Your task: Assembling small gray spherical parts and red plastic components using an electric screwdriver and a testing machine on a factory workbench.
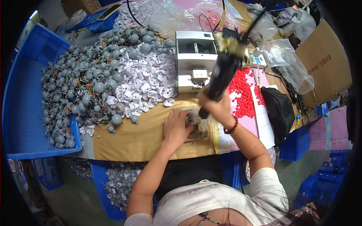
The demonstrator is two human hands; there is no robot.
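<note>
One small grey part (191,118) sits near the middle of the frame, partly hidden by fingers, at a single shallow clear-looking holder (204,132). The left hand (176,127) has its fingers curled narrowly around that part; the right hand (215,106) grips one black, cylindrical hand tool (223,72), held tilted, its lower end close above the holder. One band of dark red beads (231,126) circles the right wrist. Beneath them the worktop (124,141) wears a smooth, tan, slightly creased covering. Just above the middle stands one boxy metal machine (197,58), silvery with a dark recess. To its left lie two heaps, too many pieces to count: glossy white plastic pieces (141,84), hollow and curved, and matt grey round-headed parts (85,84) tangled with thin wires. Right of the middle spreads an uncountable scatter of tiny red pieces (242,94), partly on pink sheeting. Farther out are one soft black pouch (278,111) at right, one open cardboard box (326,62) at upper right, one large ribbed blue plastic bin (26,101) at left, and one flat dark phone (109,12) at upper left.
</note>
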